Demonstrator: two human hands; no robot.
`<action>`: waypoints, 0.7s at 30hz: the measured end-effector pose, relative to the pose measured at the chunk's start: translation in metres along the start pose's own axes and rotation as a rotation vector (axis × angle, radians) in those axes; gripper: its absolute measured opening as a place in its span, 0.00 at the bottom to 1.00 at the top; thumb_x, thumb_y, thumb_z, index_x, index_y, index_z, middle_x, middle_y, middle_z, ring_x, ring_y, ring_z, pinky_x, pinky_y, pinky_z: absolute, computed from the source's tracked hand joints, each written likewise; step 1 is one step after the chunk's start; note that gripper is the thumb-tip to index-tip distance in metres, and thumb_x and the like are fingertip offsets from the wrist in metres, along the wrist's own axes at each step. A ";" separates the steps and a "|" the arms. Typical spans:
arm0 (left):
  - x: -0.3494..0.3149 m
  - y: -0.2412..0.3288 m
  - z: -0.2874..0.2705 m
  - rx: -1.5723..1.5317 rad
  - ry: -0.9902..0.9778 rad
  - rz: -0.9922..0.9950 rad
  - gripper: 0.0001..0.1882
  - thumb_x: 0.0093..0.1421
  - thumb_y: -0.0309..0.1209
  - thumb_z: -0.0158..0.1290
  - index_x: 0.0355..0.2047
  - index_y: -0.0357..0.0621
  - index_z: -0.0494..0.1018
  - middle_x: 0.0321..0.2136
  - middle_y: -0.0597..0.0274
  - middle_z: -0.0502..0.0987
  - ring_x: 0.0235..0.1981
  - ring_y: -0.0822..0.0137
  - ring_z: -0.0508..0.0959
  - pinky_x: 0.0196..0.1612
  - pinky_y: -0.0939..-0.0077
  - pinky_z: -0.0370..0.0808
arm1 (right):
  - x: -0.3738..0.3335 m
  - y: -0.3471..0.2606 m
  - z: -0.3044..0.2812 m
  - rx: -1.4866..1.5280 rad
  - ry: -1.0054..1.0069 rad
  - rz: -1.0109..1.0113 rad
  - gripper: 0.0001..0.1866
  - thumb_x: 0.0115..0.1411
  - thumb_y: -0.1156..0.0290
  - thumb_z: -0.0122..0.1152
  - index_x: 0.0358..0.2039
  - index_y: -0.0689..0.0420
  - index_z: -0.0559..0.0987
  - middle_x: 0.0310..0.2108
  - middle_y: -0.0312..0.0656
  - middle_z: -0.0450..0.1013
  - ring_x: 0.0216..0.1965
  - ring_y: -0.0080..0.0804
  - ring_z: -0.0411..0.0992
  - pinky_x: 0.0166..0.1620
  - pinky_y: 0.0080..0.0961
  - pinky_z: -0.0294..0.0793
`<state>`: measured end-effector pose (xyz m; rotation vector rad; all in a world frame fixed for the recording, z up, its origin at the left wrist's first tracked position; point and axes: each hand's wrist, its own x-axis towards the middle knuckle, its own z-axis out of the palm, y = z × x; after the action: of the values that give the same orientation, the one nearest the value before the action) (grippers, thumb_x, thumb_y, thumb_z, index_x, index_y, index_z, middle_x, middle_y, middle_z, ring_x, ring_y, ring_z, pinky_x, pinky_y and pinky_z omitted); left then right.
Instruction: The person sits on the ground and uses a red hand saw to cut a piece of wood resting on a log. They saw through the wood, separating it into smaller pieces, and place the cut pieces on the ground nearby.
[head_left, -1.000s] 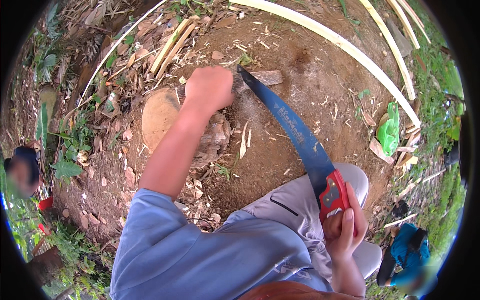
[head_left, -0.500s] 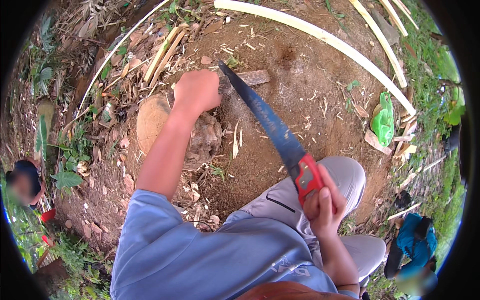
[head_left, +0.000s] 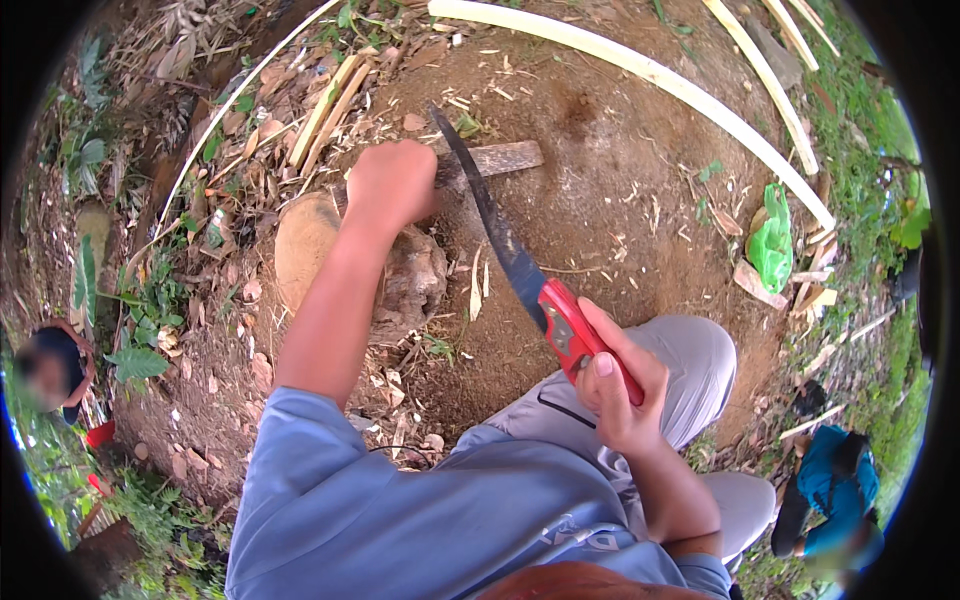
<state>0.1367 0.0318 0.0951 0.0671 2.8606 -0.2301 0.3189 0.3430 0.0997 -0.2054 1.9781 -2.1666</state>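
Note:
My right hand (head_left: 622,390) is wrapped around the red handle of a handsaw (head_left: 515,262). The saw's dark blade slants forward and left, its far part crossing in view beside my left fist; whether its teeth touch the wood I cannot tell. My left hand (head_left: 393,183) is closed over a weathered wooden board (head_left: 505,157), whose far end sticks out to the right. Beneath my left hand and forearm stands a tree stump (head_left: 303,250) with a pale cut top and a rough brown side. The fingers' underside is hidden.
A long pale wood strip (head_left: 620,62) arcs across the ground ahead. Two short sticks (head_left: 330,110) lie at far left. A green plastic bag (head_left: 770,245) sits on the right near wood scraps. One person (head_left: 55,365) is at the left edge, another (head_left: 835,490) at lower right.
The saw and my right hand have shifted forward and left. The blade has turned and shows narrower than before. My left hand keeps its place on the board.

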 end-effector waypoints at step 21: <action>-0.010 0.005 -0.010 -0.029 -0.001 0.007 0.23 0.56 0.45 0.69 0.39 0.35 0.86 0.39 0.44 0.87 0.42 0.45 0.88 0.49 0.53 0.86 | 0.020 0.037 0.028 -0.010 0.194 -0.178 0.22 0.75 0.70 0.58 0.66 0.63 0.78 0.43 0.46 0.83 0.36 0.19 0.75 0.41 0.24 0.76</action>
<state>0.1440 0.0380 0.1068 0.0711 2.8614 -0.1875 0.3079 0.3075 0.0654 -0.1856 2.1491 -2.3688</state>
